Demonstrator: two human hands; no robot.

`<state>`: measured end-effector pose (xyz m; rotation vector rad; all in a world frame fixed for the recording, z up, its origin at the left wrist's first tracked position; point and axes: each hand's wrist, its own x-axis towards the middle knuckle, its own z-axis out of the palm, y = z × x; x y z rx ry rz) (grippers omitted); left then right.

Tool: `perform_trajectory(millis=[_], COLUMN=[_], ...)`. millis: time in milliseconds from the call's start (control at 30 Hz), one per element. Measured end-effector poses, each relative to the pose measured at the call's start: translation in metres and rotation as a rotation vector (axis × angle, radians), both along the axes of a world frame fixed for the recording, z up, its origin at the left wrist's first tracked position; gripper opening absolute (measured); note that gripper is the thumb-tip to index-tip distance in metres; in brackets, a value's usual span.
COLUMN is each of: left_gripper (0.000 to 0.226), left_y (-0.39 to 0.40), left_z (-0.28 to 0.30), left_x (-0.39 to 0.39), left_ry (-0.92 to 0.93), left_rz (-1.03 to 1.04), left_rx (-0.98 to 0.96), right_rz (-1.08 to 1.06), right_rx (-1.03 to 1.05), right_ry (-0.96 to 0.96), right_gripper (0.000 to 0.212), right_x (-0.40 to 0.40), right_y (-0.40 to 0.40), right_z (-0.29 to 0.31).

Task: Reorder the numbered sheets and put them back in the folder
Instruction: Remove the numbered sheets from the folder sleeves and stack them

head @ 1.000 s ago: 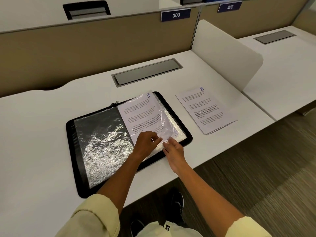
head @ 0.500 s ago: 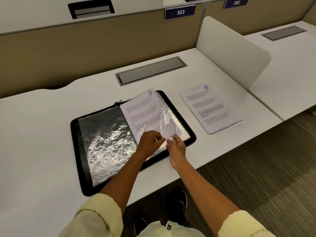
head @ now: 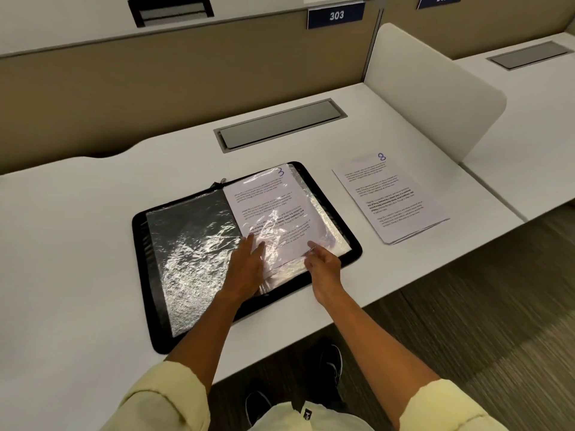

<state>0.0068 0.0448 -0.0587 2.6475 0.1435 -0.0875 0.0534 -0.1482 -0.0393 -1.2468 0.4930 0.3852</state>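
Here we see a black zippered folder [head: 245, 250] lying open on the white tabletop [head: 77, 244], its crinkled clear sleeves glinting. Sheet 3 [head: 270, 203] sits in the right-hand sleeve [head: 326, 225]. Our left hand [head: 247, 269] rests flat on it, grip spread; our right hand [head: 322, 264] pinches the sleeve's near corner. To the right lies a loose paper stack topped by sheet 8 [head: 389, 197], beside a rounded white divider [head: 435, 88].

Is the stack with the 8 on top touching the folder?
Apart. The head view shows bare white desk between the stack and the folder's black right edge.
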Motion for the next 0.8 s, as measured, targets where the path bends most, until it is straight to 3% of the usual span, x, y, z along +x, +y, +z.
perform_trajectory(millis=[333,700,800], left_gripper=[0.077,0.063,0.062], left_y=[0.015,0.014,0.013], left_z=[0.0,0.002,0.005], left_x=[-0.009,-0.007,-0.009], left_ry=[0.066,0.13,0.154], left_rz=[-0.053,-0.036,-0.049], left_rx=[0.157,0.148,0.128], right_rz=[-0.04,-0.279,-0.314], right_rx=[-0.107,-0.38,-0.348], right_ry=[0.024,0.037,0.064], right_gripper=[0.035,0.01,0.01], right_x=[-0.012,-0.05,-0.058], right_y=[-0.006,-0.021,-0.02], right_z=[0.002,0.007,0.008])
